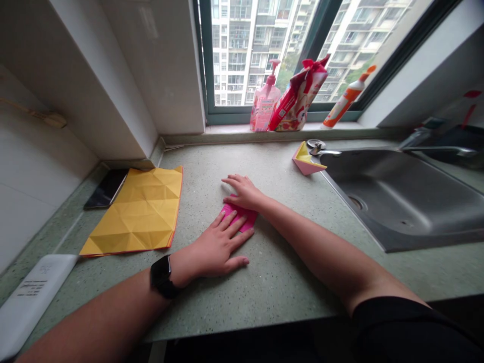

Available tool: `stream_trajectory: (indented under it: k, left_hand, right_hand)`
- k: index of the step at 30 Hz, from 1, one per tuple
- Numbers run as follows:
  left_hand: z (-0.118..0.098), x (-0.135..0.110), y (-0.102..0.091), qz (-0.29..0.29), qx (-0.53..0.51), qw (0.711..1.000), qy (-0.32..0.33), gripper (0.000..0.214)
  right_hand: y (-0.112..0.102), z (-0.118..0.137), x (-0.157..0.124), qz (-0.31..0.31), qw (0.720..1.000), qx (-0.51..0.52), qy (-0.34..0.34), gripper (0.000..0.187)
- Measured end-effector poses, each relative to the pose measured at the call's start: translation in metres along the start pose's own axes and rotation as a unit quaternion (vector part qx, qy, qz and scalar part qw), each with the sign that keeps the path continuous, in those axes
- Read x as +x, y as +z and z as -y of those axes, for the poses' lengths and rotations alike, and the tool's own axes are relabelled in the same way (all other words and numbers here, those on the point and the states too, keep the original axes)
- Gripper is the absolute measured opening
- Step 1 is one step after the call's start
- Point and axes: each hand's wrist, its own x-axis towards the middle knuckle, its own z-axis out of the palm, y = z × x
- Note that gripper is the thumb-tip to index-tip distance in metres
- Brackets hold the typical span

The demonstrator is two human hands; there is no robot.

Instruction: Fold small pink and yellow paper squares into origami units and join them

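Note:
A small piece of folded pink paper (247, 221) lies flat on the speckled green countertop (212, 302), partly covered by both hands. My left hand (217, 247), with a black watch on its wrist, presses on the near side of the paper, fingers spread and lying flat. At the paper's far edge rests my right hand (244, 191), its fingers stretched out to the left. Neither hand grips the paper. Beyond them, beside the sink, stands a folded paper boat (307, 164), pink outside and yellow inside.
Creased yellow paper sheets (141, 212) lie at the left, partly over a dark phone (107, 189). A white device (36, 292) sits near the left corner. The steel sink (381, 242) is at right. A pump bottle (264, 103), red pouch (300, 96) and orange bottle (346, 103) stand on the sill.

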Motion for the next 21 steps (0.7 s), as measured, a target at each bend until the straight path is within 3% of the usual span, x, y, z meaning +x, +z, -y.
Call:
stream_trajectory:
  k: [7,11,15,21]
  left_hand:
    - [0.003,-0.001,0.005,-0.038,-0.016,0.999,0.007,0.080]
    - [0.003,-0.001,0.005,-0.020,-0.016,1.000,0.004,0.080]
    - [0.004,-0.001,0.003,0.006,-0.011,1.000,-0.005,0.079]
    - [0.005,-0.001,0.002,-0.004,-0.001,1.000,0.004,0.079]
  right_hand:
    - [0.002,0.006,-0.005,0.039,0.999,-0.026,-0.005,0.091]
    - [0.001,-0.002,-0.001,0.026,0.999,-0.029,0.000,0.083]
    - [-0.005,-0.015,0.003,0.004,0.996,-0.074,0.052,0.076]
    - [-0.013,-0.029,0.006,-0.016,0.992,-0.088,0.090,0.063]
